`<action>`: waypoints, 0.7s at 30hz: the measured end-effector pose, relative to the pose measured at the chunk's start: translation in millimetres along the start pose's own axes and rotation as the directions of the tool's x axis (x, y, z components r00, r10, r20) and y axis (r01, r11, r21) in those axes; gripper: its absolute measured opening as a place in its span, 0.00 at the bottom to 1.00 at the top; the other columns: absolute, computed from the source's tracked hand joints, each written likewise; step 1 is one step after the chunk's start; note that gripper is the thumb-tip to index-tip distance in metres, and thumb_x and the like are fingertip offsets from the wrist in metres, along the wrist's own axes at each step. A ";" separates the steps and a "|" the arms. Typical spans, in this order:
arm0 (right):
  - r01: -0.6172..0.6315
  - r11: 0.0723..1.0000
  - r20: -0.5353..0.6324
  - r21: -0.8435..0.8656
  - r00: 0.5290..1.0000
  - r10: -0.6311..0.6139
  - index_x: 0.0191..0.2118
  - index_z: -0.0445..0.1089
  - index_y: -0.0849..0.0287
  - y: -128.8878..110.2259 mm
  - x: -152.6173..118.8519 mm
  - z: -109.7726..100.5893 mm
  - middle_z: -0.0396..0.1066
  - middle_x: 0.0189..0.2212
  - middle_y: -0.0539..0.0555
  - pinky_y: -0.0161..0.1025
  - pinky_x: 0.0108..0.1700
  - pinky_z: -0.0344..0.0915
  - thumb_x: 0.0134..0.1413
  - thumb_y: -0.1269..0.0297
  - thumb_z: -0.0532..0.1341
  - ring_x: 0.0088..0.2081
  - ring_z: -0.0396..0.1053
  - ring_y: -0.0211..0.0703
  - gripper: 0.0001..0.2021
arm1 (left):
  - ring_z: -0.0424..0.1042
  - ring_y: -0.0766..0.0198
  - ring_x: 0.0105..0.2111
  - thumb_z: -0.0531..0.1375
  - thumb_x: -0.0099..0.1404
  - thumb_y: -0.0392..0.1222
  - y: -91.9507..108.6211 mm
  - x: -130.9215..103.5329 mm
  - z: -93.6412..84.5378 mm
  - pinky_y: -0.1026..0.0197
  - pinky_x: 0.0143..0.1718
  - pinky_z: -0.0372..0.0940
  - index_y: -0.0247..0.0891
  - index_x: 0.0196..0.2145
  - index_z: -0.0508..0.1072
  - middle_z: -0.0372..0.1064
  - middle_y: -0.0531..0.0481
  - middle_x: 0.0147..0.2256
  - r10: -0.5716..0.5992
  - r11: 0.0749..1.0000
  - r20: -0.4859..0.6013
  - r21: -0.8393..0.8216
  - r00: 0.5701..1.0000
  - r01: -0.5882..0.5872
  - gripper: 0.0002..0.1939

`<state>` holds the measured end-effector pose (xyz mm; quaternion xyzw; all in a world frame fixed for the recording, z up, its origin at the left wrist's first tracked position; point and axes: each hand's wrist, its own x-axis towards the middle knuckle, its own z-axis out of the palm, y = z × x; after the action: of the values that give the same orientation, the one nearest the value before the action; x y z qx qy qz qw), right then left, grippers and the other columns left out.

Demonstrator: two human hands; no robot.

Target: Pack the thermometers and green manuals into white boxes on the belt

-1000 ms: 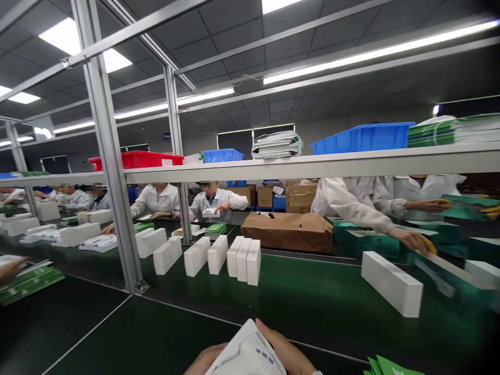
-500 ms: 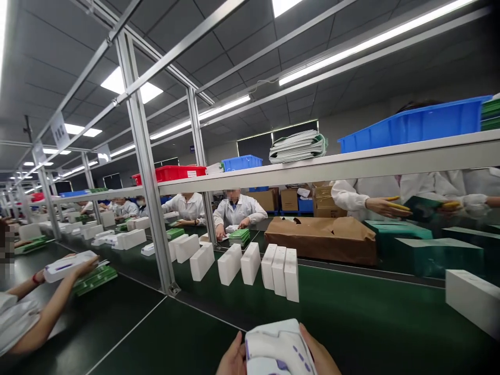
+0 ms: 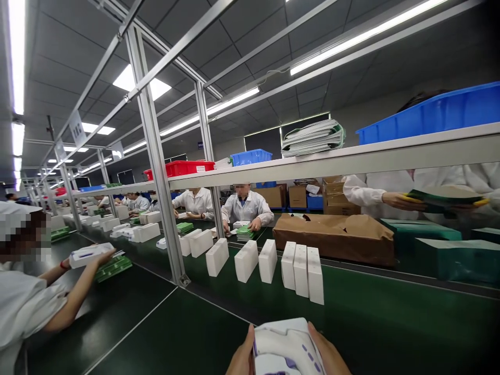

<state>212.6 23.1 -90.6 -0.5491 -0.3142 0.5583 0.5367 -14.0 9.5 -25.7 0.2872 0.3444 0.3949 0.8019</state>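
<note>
At the bottom edge, a white tray (image 3: 263, 360) holds a white gun-shaped device (image 3: 279, 341) with purple buttons. My left hand (image 3: 242, 355) grips its left side, thumb along the edge. On the opposite side my right hand (image 3: 328, 353) is closed on the same tray. The lower parts of both hands and of the tray are cut off by the frame. Just beyond stands a row of upright white boxes (image 3: 300, 271) on the green conveyor belt (image 3: 363, 312).
A metal post (image 3: 162, 172) and a shelf (image 3: 250, 174) with blue and red bins stand ahead. At left a co-worker's arm (image 3: 74, 297) holds a similar tray over green packs (image 3: 113, 268). A brown paper-covered box (image 3: 332, 239) lies across the belt; co-workers sit or stand beyond.
My view has turned slightly left, so the scene sits further right and the left co-worker shows more. At far right, a co-worker's green sheet is now held flatter. My grip is unchanged.
</note>
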 end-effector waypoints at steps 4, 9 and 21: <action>-0.010 1.000 0.087 0.010 0.996 0.009 0.35 0.77 0.54 2.0 2.8 -1.6 0.71 0.50 0.58 0.46 0.59 0.57 0.34 0.39 0.66 0.60 0.56 0.59 0.26 | 0.73 0.44 0.44 0.57 0.60 0.59 -2.6 1.8 0.4 0.48 0.49 0.63 0.30 0.54 0.66 0.75 0.36 0.42 -0.012 0.998 0.058 -0.064 0.998 0.015 0.32; -0.135 0.983 0.252 0.124 0.962 0.101 0.39 0.76 0.54 -9.3 -15.3 9.3 0.71 0.49 0.58 0.48 0.53 0.64 0.32 0.39 0.67 0.59 0.58 0.60 0.28 | 0.74 0.45 0.43 0.59 0.60 0.57 -1.9 7.4 -7.5 0.52 0.48 0.63 0.24 0.51 0.66 0.76 0.35 0.38 -0.066 0.984 -0.019 -0.170 0.998 0.062 0.33; -0.399 0.879 0.430 0.263 0.864 0.263 0.48 0.69 0.65 -41.2 -48.2 31.2 0.74 0.44 0.63 0.44 0.55 0.62 0.41 0.42 0.66 0.56 0.63 0.57 0.34 | 0.75 0.45 0.36 0.61 0.56 0.62 -0.4 15.0 -25.6 0.52 0.42 0.65 0.28 0.43 0.72 0.76 0.40 0.29 -0.107 0.994 -0.195 -0.058 0.975 0.097 0.32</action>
<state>184.8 -5.6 -32.3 -0.3742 -0.2096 0.7850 0.4469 -27.0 26.6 -46.2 0.2091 0.4271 0.3879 0.7896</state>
